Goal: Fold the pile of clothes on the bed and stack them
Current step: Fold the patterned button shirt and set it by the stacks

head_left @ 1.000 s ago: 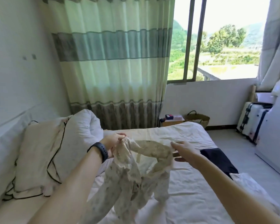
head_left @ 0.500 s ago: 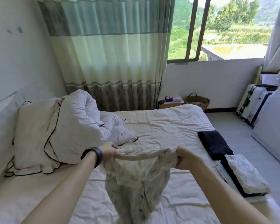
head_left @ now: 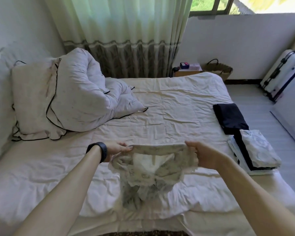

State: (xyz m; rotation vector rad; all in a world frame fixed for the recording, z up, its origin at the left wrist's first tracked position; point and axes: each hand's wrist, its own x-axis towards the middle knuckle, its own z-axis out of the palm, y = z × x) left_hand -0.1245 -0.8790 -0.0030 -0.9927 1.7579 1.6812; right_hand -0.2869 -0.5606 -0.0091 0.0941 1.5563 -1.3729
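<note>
A cream patterned garment [head_left: 148, 174] hangs in front of me, its lower part crumpled on the bed [head_left: 169, 106]. My left hand [head_left: 118, 149], with a black band on the wrist, pinches the left end of its stretched top edge. My right hand [head_left: 203, 155] grips the right end. At the bed's right edge lies a stack of folded clothes [head_left: 255, 154], a pale patterned piece on top. A folded dark garment [head_left: 229, 116] lies just behind the stack.
A bunched white duvet [head_left: 85, 94] and a pillow [head_left: 31, 99] fill the bed's far left. Beyond the bed are a curtain [head_left: 126, 31], a small table [head_left: 187, 70] and a woven basket [head_left: 218, 69]. Suitcases [head_left: 283, 74] stand on the floor at right.
My view has tilted down toward the bed. Both hands have lowered the garment from chest height until its lower part rests on the sheet, and its top edge is pulled straight between them.
</note>
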